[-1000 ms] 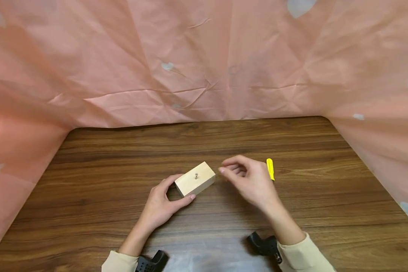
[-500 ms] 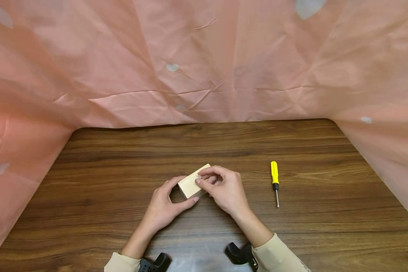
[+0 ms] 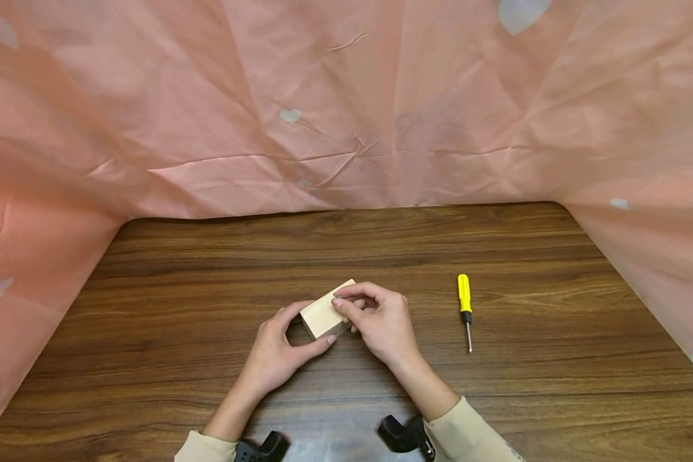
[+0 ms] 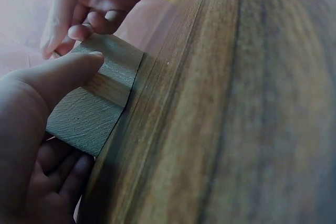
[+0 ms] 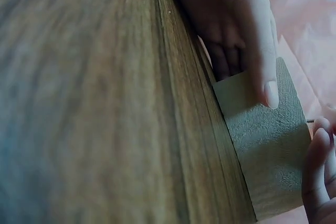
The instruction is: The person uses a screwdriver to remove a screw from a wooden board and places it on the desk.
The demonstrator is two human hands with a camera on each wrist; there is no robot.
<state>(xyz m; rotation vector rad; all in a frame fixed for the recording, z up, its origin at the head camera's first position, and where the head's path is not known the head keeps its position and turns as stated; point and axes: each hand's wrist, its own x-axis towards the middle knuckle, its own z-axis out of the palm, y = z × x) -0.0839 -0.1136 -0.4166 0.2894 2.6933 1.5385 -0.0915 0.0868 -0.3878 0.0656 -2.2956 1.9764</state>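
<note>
A pale wooden block sits on the table in front of me. My left hand grips its left end, with the thumb along the near side and the fingers at the far side. A small screw stands up from the block's top face. My right hand pinches the screw's head between thumb and forefinger, so most of it is hidden. In the right wrist view a short stretch of its shank shows between the block and the fingertips. The other right fingers are by the block's right end.
A screwdriver with a yellow handle and black collar lies to the right, tip toward me. The brown wood-grain table is walled by pink cloth at the back and sides. Black wrist mounts stick out near both sleeves.
My right hand has moved left from beside the block onto the screw and now pinches it, uncovering the screwdriver. Its fingers have shifted slightly over the last half second. The left hand keeps its grip.
</note>
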